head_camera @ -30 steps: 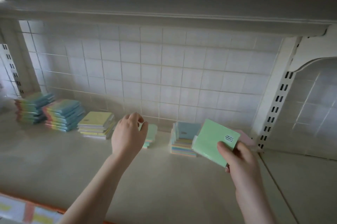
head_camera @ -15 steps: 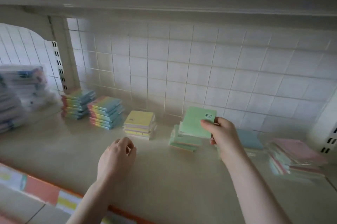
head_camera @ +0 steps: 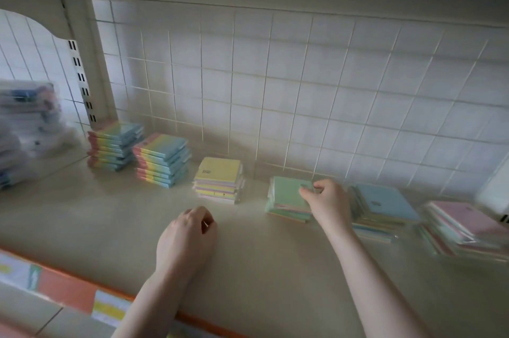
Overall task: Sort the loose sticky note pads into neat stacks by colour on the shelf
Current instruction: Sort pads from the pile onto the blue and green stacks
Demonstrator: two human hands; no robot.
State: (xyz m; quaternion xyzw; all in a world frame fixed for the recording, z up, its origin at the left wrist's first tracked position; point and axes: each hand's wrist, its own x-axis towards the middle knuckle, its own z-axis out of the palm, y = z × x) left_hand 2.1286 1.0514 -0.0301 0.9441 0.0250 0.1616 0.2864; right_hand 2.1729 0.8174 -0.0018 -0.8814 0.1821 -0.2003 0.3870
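1. Shelf (head_camera: 261, 269): beige surface with an orange front edge, backed by a white tiled wall (head_camera: 303, 90). It carries every pile listed below.
2. Wrapped packs (head_camera: 24, 128): far left, beyond the slotted upright; blurred, contents not legible.
3. Two rainbow-edged stacks (head_camera: 137, 150): side by side against the wall at left, squared up.
4. Pink-topped pile (head_camera: 465, 224): far right, splayed and uneven, mixed colours showing at its edges.
5. Blue-topped pile (head_camera: 382, 202): just left of the pink one, also loose, partly behind the right wrist.
6. Yellow stack (head_camera: 219, 179): centre-left, fairly square, with pink layers visible in its side.
7. Green stack (head_camera: 286, 197): centre, a few pads high, lower ones slightly offset.
8. Green pad: top item of the green stack, lying flat on it.
9. Right hand (head_camera: 327, 200): fingertips pinching the green pad's near right corner.
10. Left hand (head_camera: 190, 236): hovering over bare shelf, fingers loosely curled, holding nothing.
11. Step in hand, judged: seating the green pad on its colour pile.
12. Next move, judged: let go, nudge the edges flush, then draw from the loose piles at right.
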